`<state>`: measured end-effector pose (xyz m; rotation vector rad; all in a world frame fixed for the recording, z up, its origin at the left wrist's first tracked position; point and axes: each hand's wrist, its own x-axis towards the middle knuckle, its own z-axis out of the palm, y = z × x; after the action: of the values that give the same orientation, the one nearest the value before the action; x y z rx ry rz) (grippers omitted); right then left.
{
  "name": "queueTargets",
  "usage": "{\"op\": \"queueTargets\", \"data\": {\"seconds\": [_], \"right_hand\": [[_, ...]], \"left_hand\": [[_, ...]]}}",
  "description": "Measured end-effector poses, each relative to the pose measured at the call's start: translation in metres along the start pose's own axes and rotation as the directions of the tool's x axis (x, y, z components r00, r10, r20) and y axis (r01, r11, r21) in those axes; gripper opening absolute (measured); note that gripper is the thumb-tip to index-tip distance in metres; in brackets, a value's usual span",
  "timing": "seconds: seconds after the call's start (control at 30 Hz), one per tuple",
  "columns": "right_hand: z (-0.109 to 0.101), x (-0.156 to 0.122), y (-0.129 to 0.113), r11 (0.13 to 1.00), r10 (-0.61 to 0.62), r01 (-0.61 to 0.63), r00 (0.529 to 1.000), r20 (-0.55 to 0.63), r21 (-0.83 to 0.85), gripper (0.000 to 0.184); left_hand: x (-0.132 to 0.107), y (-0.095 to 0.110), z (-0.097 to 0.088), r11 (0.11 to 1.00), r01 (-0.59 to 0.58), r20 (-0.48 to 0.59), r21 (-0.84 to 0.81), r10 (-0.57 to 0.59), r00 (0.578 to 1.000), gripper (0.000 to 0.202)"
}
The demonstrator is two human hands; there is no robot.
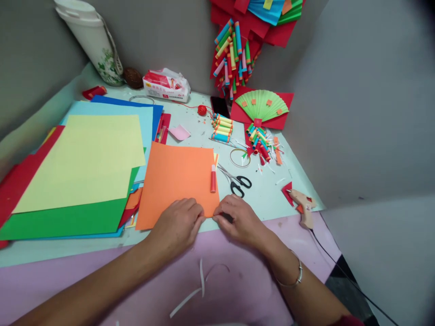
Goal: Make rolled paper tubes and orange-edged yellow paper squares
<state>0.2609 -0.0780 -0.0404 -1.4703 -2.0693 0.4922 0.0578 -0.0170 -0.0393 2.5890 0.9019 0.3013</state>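
"Bright orange paper (176, 176), then. How does it look?"

"Plain and even in colour, a broad four-sided sheet with crisp straight edges. The left edge slants, so the near left corner pokes out past the far one. Most of it lies flat."

"And where is it?"

"On the mint cover (268, 201), right at the near side, where that meets the lilac cover (234, 276). It sits just right of the pale yellow sheet (84, 158) and the green sheet (68, 222) in the pile."

"What are the hands doing with it?"

"Both are at its near edge, towards the right corner. The left hand (178, 222) has thumb and fingers drawn together in a narrow pinch on the paper. The right hand (238, 217) pinches just beside it, tips close together on the same edge, with a short bit of orange showing between them."

"Is that bit folded?"

"I can't tell; the fingers cover too much of it."

"Anything resting on the sheet?"

"A red glue stick (213, 181), lying along the right edge, pale end away from the person. A few yellow strips (216, 158) peep out beyond that edge, by the far right corner."

"And next to it?"

"Scissors (231, 177) with black handles, blades pointing towards the paper. The glue gun (306, 206) is well apart, further right."
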Motion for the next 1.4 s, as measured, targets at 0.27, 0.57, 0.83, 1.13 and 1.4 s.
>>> {"op": "queueTargets", "data": {"seconds": [0.27,0.57,0.83,1.13,1.4], "right_hand": [[-0.008,-0.004,-0.006,0.985,0.155,-0.16,0.984,0.082,0.058,0.009],[-0.006,-0.005,-0.01,0.981,0.186,-0.189,0.98,0.071,0.04,0.005],[-0.002,-0.003,-0.013,0.967,0.252,-0.254,0.966,0.059,0.017,0.007],[0.001,-0.002,-0.014,0.955,0.297,-0.297,0.955,0.025,0.009,0.009],[0.001,-0.002,-0.017,0.953,0.304,-0.304,0.952,0.023,-0.006,0.01]], "left_hand": [[-0.001,0.006,-0.001,0.997,0.057,0.044,-0.042,-0.055,0.998,0.021],[0.003,0.01,-0.002,0.996,0.083,0.048,-0.04,-0.081,0.996,0.017],[0.003,0.011,-0.003,0.987,0.14,0.033,-0.084,-0.138,0.99,0.016],[0.004,0.012,-0.005,0.978,0.176,0.033,-0.115,-0.173,0.984,0.017],[0.005,0.013,-0.006,0.981,0.169,0.042,-0.1,-0.166,0.985,0.017]]}}
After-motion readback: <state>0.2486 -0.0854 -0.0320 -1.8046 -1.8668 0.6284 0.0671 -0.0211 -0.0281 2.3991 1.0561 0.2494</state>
